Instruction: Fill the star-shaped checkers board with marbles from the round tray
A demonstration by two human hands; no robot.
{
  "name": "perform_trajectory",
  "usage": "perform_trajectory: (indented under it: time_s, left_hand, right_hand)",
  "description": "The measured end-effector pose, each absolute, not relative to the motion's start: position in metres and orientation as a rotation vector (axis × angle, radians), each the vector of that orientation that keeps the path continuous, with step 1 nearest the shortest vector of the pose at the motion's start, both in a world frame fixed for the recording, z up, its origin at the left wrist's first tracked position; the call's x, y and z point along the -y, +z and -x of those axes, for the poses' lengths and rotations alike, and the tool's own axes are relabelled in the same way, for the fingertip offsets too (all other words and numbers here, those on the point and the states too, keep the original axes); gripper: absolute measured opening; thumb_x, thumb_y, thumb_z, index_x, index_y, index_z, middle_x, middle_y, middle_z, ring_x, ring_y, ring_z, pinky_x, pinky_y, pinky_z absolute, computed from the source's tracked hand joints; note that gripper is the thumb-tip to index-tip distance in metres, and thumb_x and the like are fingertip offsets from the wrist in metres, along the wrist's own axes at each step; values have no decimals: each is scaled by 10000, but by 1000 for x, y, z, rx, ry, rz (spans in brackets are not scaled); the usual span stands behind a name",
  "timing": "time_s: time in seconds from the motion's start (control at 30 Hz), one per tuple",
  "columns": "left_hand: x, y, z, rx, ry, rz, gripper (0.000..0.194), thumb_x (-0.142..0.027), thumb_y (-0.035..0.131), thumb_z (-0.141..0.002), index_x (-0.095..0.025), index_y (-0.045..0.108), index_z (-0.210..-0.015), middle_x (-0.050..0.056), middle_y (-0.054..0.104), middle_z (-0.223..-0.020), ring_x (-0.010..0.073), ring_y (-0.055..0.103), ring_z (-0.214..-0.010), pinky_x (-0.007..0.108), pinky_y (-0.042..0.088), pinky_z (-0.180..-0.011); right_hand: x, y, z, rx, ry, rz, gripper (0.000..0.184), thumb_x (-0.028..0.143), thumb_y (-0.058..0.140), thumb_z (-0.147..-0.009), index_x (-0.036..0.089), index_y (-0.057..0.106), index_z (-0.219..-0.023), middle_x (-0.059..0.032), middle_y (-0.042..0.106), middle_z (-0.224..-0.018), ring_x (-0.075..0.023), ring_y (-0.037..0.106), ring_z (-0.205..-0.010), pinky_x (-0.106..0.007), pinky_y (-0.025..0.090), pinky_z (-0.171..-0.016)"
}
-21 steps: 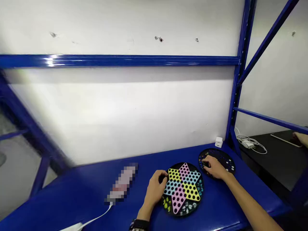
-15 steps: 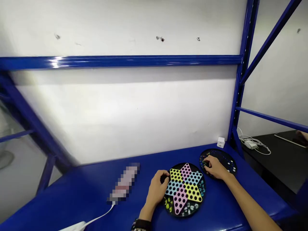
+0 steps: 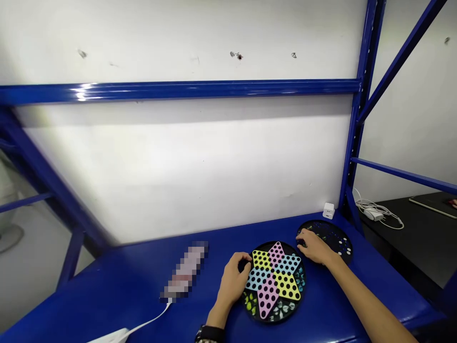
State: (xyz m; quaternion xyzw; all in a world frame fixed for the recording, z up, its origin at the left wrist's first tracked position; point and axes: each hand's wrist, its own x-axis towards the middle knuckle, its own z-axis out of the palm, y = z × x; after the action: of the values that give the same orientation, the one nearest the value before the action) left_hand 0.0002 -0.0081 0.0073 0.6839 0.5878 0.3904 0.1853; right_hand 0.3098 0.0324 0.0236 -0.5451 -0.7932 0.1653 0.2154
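Note:
A Chinese checkers board (image 3: 267, 295) with a pink, yellow and blue star lies on the blue table. Coloured marbles (image 3: 280, 310) sit in its black pockets. My left hand (image 3: 232, 278) rests at the board's left edge, fingers curled against a yellow arm; anything in them is hidden. My right hand (image 3: 312, 247) lies over the near side of a round black tray (image 3: 339, 240) to the right of the board. Its fingertips reach down to dark marbles on the tray, and I cannot tell whether they hold one.
A pixelated object (image 3: 183, 271) lies left of the board, with a white cable (image 3: 146, 324) running forward. A white plug (image 3: 328, 210) stands behind the tray. Blue shelf uprights (image 3: 352, 181) rise beyond it. Further right is a black desk (image 3: 410, 247) with cables, a tablet and another person's hand (image 3: 453, 203).
My right hand has slid slightly left across the tray. The other person's hand has drawn back toward the right edge. My left hand has barely moved.

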Motion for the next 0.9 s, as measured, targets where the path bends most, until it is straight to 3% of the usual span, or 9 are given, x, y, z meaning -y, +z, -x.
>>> perform_trajectory:
  time_s: [0.27, 0.6, 0.7, 0.8, 0.9]
  left_hand:
    - [14, 12, -6, -1667, 1085, -1917, 159, -261, 483, -804, -227, 626, -865, 49, 685, -1004, 216, 647, -961, 334, 521, -850]
    - [12, 10, -7, -1668, 1069, -1905, 151, -266, 488, -807, -234, 619, -876, 38, 676, -1006, 212, 641, -956, 336, 513, -854]
    - [11, 9, -7, -1656, 1066, -1902, 152, -273, 482, -812, -230, 610, -882, 45, 672, -1010, 217, 634, -971, 349, 505, -875]
    - [11, 9, -7, -1649, 1063, -1894, 153, -268, 473, -811, -228, 604, -881, 46, 668, -1012, 218, 630, -978, 359, 497, -898]
    - [10, 9, -7, -1645, 1062, -1894, 157, -269, 472, -811, -228, 607, -880, 49, 667, -1015, 222, 627, -980, 364, 495, -900]
  right_hand:
    - [-28, 25, -319, 2238, 575, 1602, 337, 289, 500, -902, 161, 661, -1169, -131, 620, -1192, -257, 541, -1172, -327, 417, -975]
    - [-19, 39, -321, 2415, 468, 1528, 360, 152, 499, -852, 183, 684, -1160, -114, 639, -1168, -242, 594, -1095, -308, 433, -925]
    - [-21, 39, -319, 2420, 435, 1554, 302, 152, 516, -846, 188, 707, -1077, -106, 660, -1127, -245, 598, -1081, -304, 434, -904]
    - [-26, 33, -323, 2360, 438, 1614, 221, 175, 525, -849, 181, 707, -975, -110, 670, -1062, -236, 631, -975, -301, 454, -825]
    - [-31, 23, -332, 2196, 520, 1659, 226, 199, 521, -844, 180, 685, -998, -98, 673, -1002, -204, 646, -857, -292, 474, -764]
